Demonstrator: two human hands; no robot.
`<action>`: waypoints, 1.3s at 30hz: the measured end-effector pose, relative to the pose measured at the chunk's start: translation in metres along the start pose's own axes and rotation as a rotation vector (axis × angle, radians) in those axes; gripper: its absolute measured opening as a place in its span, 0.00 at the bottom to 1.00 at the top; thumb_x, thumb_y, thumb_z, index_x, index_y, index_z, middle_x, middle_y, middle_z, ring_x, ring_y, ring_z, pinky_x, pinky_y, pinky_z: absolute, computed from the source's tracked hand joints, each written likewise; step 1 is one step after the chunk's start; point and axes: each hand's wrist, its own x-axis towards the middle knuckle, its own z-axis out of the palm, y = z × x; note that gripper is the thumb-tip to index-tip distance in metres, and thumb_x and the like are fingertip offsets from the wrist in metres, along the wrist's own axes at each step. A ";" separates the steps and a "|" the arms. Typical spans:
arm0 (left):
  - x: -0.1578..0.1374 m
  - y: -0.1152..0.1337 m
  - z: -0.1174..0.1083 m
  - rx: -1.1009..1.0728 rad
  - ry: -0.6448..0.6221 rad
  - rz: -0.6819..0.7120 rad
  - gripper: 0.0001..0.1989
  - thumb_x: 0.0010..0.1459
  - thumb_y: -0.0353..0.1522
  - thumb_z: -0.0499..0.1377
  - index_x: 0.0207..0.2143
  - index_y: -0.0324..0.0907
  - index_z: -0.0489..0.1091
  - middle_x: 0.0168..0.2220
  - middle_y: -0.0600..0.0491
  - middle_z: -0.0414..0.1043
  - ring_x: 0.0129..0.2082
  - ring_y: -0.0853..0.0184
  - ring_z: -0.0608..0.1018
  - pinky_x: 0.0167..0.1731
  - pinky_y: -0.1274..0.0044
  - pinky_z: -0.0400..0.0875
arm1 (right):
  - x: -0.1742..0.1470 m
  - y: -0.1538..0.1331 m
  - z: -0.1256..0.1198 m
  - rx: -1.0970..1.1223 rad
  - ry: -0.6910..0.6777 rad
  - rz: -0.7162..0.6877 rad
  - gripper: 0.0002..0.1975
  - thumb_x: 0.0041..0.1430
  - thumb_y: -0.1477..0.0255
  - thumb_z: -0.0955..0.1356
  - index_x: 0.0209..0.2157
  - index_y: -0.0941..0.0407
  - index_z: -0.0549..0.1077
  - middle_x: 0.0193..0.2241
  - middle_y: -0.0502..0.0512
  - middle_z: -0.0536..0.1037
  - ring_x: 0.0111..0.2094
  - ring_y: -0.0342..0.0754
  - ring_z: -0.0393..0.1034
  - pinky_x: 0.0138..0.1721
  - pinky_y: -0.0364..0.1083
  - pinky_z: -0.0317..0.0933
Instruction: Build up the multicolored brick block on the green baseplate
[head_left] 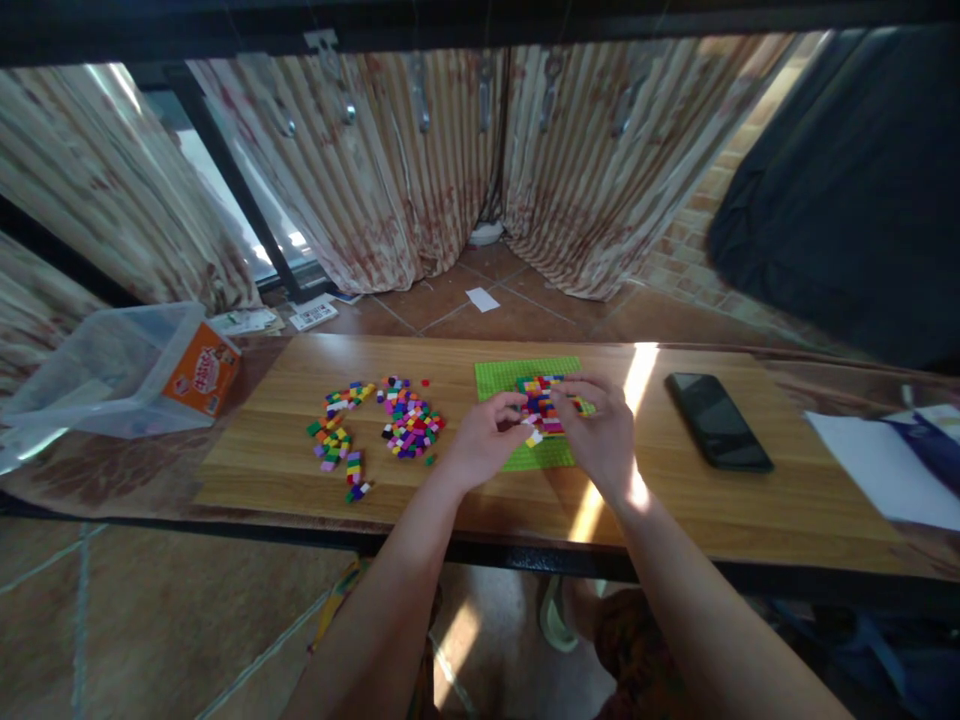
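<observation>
A bright green studded baseplate (491,376) lies on the wooden board, with a block of colourful toy bricks (541,402) built up on its middle. My left hand (486,437) is at the left edge of these bricks, thumb and fingers curved and apart. White and yellow bricks (534,438) show by its thumb tip. From the right, my right hand (600,425) reaches over the brick block, with thumb and forefinger brought close together on it. Whatever lies between those fingertips is hidden. Part of the block is covered by my fingers.
Loose toy bricks form a heap (411,422) and a curved row (335,440) left of the baseplate. A black phone (718,422) rests on the right, near white paper (881,465). A clear plastic bin (142,375) with an orange label stands far left.
</observation>
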 end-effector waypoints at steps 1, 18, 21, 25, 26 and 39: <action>0.001 0.001 0.000 -0.013 0.024 0.006 0.14 0.54 0.27 0.64 0.44 0.37 0.73 0.30 0.52 0.77 0.31 0.69 0.77 0.35 0.77 0.69 | 0.000 -0.004 -0.003 0.018 0.022 -0.026 0.08 0.59 0.64 0.69 0.32 0.51 0.81 0.39 0.57 0.79 0.45 0.55 0.72 0.51 0.58 0.65; -0.001 0.008 0.004 -0.059 -0.037 0.132 0.17 0.55 0.27 0.65 0.47 0.39 0.70 0.33 0.53 0.80 0.34 0.69 0.80 0.40 0.76 0.72 | -0.004 -0.023 -0.015 0.518 -0.391 0.230 0.10 0.55 0.62 0.73 0.27 0.53 0.81 0.24 0.49 0.79 0.27 0.45 0.69 0.32 0.46 0.64; -0.001 0.010 0.004 -0.014 -0.041 0.153 0.17 0.55 0.25 0.64 0.48 0.39 0.70 0.34 0.53 0.80 0.35 0.68 0.80 0.42 0.75 0.72 | -0.004 -0.020 -0.015 0.610 -0.377 0.276 0.08 0.53 0.62 0.74 0.27 0.51 0.82 0.24 0.49 0.80 0.26 0.45 0.71 0.32 0.47 0.66; 0.000 0.007 0.000 0.055 -0.029 0.112 0.16 0.55 0.26 0.62 0.47 0.39 0.71 0.31 0.53 0.79 0.32 0.70 0.78 0.37 0.77 0.71 | -0.003 -0.016 -0.017 0.505 -0.218 0.228 0.04 0.52 0.65 0.75 0.29 0.50 0.82 0.28 0.50 0.81 0.31 0.47 0.74 0.36 0.49 0.69; 0.001 0.005 -0.001 0.086 -0.023 0.093 0.15 0.54 0.26 0.62 0.46 0.38 0.71 0.31 0.54 0.78 0.30 0.70 0.77 0.35 0.78 0.70 | -0.002 -0.015 -0.018 0.441 -0.167 0.196 0.03 0.51 0.66 0.75 0.29 0.49 0.82 0.29 0.50 0.81 0.32 0.47 0.75 0.37 0.49 0.69; -0.002 0.000 -0.003 0.185 -0.129 -0.039 0.23 0.53 0.29 0.62 0.53 0.35 0.71 0.26 0.55 0.73 0.25 0.71 0.72 0.27 0.79 0.63 | 0.001 0.008 -0.006 -0.030 -0.189 0.018 0.06 0.54 0.64 0.72 0.29 0.48 0.83 0.39 0.56 0.78 0.46 0.56 0.71 0.51 0.58 0.64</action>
